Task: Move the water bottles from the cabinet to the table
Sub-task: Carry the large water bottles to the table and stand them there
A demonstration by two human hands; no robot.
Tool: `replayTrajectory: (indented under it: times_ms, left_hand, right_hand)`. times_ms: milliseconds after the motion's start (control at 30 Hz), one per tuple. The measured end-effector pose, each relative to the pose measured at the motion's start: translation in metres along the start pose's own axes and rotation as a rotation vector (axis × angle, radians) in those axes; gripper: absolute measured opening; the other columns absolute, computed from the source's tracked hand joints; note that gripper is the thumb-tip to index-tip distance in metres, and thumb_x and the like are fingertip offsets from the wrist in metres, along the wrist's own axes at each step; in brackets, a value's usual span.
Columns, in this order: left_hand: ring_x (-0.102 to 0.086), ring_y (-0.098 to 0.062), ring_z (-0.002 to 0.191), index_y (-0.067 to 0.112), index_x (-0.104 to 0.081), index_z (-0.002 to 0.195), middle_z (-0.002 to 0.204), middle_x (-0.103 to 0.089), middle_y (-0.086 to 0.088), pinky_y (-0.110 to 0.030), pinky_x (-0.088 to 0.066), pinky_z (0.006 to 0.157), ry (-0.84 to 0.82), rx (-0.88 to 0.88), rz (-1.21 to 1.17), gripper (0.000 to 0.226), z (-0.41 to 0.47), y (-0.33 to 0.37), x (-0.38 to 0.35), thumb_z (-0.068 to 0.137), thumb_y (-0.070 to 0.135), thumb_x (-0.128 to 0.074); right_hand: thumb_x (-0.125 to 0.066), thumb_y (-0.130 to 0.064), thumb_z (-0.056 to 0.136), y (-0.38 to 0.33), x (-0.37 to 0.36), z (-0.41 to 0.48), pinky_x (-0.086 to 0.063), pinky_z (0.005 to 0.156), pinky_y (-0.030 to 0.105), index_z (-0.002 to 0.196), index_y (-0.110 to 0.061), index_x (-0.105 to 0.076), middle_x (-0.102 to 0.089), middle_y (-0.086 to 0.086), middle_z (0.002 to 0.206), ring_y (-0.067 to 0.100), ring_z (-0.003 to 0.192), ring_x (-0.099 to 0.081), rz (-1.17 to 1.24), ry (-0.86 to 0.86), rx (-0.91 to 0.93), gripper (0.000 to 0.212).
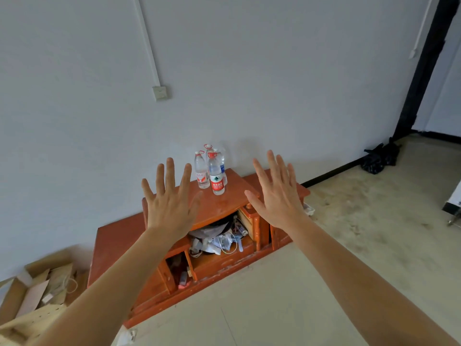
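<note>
Several clear water bottles stand upright in a tight group on top of a low orange wooden cabinet (225,204) against the white wall. The front bottle (216,176) has a red label and red cap; another bottle (201,171) stands to its left, and a blue-labelled one (222,163) behind. My left hand (169,199) and my right hand (275,193) are both raised in the air with fingers spread, palms away from me. They hang on either side of the bottles, nearer to me, touching nothing.
The cabinet's open compartments hold cables, papers and clutter (219,239). A cardboard box (37,290) with scraps lies on the floor at left. Black bags (379,157) sit by the wall at right. A metal furniture leg (454,218) shows at the right edge.
</note>
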State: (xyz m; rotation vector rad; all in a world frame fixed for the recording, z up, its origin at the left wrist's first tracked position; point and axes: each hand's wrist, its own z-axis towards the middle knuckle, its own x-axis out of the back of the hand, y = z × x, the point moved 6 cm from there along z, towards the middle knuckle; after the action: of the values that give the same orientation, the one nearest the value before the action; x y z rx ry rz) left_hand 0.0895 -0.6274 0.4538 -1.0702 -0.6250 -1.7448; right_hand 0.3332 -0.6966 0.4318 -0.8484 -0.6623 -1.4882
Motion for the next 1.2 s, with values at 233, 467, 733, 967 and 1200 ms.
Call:
replayTrajectory:
  times_ms: [233, 467, 733, 967, 1200]
  left_hand:
    - [0.002, -0.036, 0.154, 0.027, -0.004, 0.16, 0.168, 0.006, -0.014, -0.066, -0.008, 0.118, -0.053, 0.081, -0.036, 0.079, 0.126, -0.028, -0.08, 0.094, 0.069, 0.005]
    - [0.008, -0.033, 0.154, 0.029, 0.005, 0.16, 0.167, 0.016, -0.01, -0.062, -0.008, 0.119, -0.152, 0.138, -0.171, 0.075, 0.239, -0.06, -0.202, 0.096, 0.066, -0.01]
    - [0.005, -0.031, 0.155, 0.032, 0.017, 0.157, 0.166, 0.02, -0.006, -0.055, -0.011, 0.124, -0.329, 0.107, -0.354, 0.075, 0.389, -0.093, -0.337, 0.1, 0.063, -0.021]
    - [0.001, -0.032, 0.155, 0.033, 0.015, 0.157, 0.168, 0.014, -0.005, -0.055, -0.014, 0.123, -0.488, 0.096, -0.366, 0.079, 0.471, -0.094, -0.448, 0.1, 0.064, -0.029]
    - [0.004, -0.031, 0.155, 0.03, 0.015, 0.158, 0.167, 0.017, -0.002, -0.056, -0.013, 0.123, -0.651, 0.243, -0.322, 0.096, 0.513, -0.09, -0.531, 0.094, 0.066, -0.046]
  right_hand:
    - [-0.023, -0.068, 0.099, 0.017, -0.094, 0.14, -0.005, 0.123, 0.057, 0.163, -0.023, -0.004, 0.003, 0.02, 0.169, 0.042, 0.155, -0.004, 0.041, -0.099, 0.062, 0.081]
    - [-0.033, -0.061, 0.101, 0.039, -0.213, 0.252, -0.004, 0.123, 0.055, 0.163, -0.025, 0.0, 0.005, 0.02, 0.169, 0.041, 0.156, -0.003, 0.033, -0.141, 0.056, 0.078]
    - [-0.052, -0.05, 0.1, 0.08, -0.337, 0.392, -0.023, 0.123, 0.055, 0.162, -0.027, 0.005, 0.009, 0.017, 0.169, 0.039, 0.155, -0.011, 0.048, -0.228, -0.074, 0.088]
    - [-0.049, -0.051, 0.102, 0.12, -0.442, 0.457, -0.026, 0.121, 0.048, 0.161, -0.03, 0.007, 0.001, 0.012, 0.171, 0.034, 0.155, -0.017, 0.14, -0.371, -0.12, 0.085]
    - [-0.054, -0.046, 0.102, 0.136, -0.567, 0.539, -0.049, 0.104, 0.041, 0.162, -0.03, 0.001, -0.027, 0.008, 0.165, 0.03, 0.14, -0.048, 0.349, -0.635, 0.018, 0.083]
